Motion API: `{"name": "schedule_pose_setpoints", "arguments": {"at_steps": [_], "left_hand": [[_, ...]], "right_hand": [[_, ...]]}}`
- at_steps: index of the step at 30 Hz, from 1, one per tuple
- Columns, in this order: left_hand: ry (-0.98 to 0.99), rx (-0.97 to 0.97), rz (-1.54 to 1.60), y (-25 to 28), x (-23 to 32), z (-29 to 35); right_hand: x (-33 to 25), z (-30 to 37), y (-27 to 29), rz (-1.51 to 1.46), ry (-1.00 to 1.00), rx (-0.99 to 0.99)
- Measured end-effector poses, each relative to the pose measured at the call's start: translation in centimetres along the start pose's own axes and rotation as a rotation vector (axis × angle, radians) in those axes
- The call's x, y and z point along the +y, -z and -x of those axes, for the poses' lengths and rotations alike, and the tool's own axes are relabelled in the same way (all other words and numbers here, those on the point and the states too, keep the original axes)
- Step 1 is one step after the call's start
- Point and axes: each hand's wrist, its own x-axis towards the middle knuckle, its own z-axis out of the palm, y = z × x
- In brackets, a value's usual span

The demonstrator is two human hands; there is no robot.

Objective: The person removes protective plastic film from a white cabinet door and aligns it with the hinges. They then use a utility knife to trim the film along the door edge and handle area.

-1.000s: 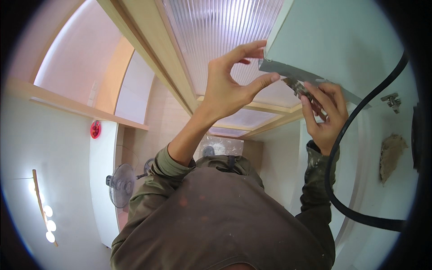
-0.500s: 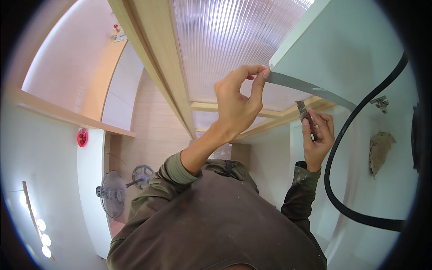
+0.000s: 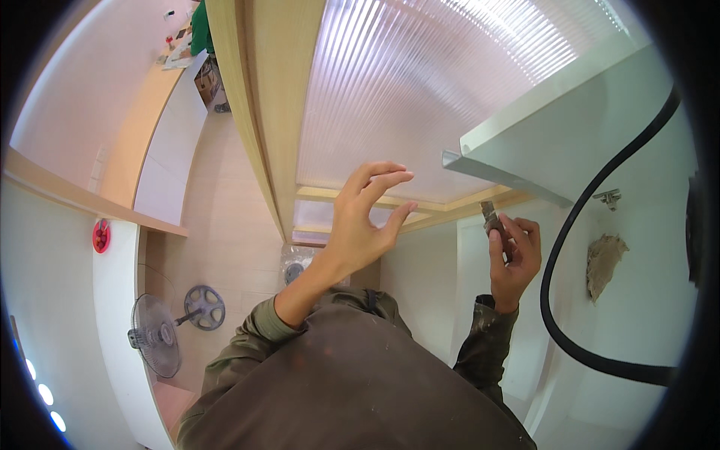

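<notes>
My left hand (image 3: 360,221) is raised with fingers and thumb apart, holding nothing. To its right, a grey edge strip (image 3: 495,174) runs along the lower edge of a pale panel (image 3: 540,127). The strip's near-left end curls slightly and sticks out past the panel's corner, a short way from my fingers. In my right hand (image 3: 516,262) is a small, stained knife (image 3: 491,216) with a short flat blade pointing up. The blade sits below the strip, apart from it. My fingers cover most of the handle.
Ribbed translucent glass (image 3: 405,97) in a wooden frame (image 3: 270,97) stands ahead. A black hose (image 3: 559,300) loops at right, near a metal clip (image 3: 609,199) and a torn brown piece (image 3: 604,262). At left are a standing fan (image 3: 157,334), a red bowl (image 3: 101,236) and, farther off, a person in green (image 3: 200,30).
My left hand has let go of the strip's end and moved down and left, its fingers opening. My right hand has lowered slightly with the knife. The view has shifted.
</notes>
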Motion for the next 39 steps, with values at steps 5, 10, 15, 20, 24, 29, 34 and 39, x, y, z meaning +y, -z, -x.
{"name": "schedule_pose_setpoints", "arguments": {"at_steps": [5,10,15,20,24,29,34,39], "left_hand": [[-0.104,0.093,0.014,-1.0,1.2,-2.5],[0.042,0.036,0.235,-3.5,2.3,-5.3],[0.12,-0.04,0.348,-3.6,1.9,-5.7],[0.14,-0.078,0.36,-3.5,2.0,-4.8],[0.107,-0.194,0.474,-2.9,2.6,-3.8],[0.006,-0.212,0.542,-4.1,4.1,-1.1],[-0.044,-0.071,0.571,-6.0,4.7,1.2],[-0.054,-0.03,0.624,-6.8,5.8,0.8]], "right_hand": [[-0.4,0.0,-0.1,-0.03,-0.029,0.021],[-0.7,0.5,0.1,-0.079,-0.048,0.076],[-0.3,1.3,0.1,-0.117,-0.099,0.114],[0.5,1.9,0.1,-0.139,-0.074,0.151],[0.6,2.2,0.3,-0.17,-0.151,0.218],[-0.3,2.3,0.2,-0.402,-0.195,0.405],[-2.0,1.5,0.1,-0.564,-0.294,0.586],[-5.0,0.1,-0.1,-0.61,-0.342,0.64]]}}
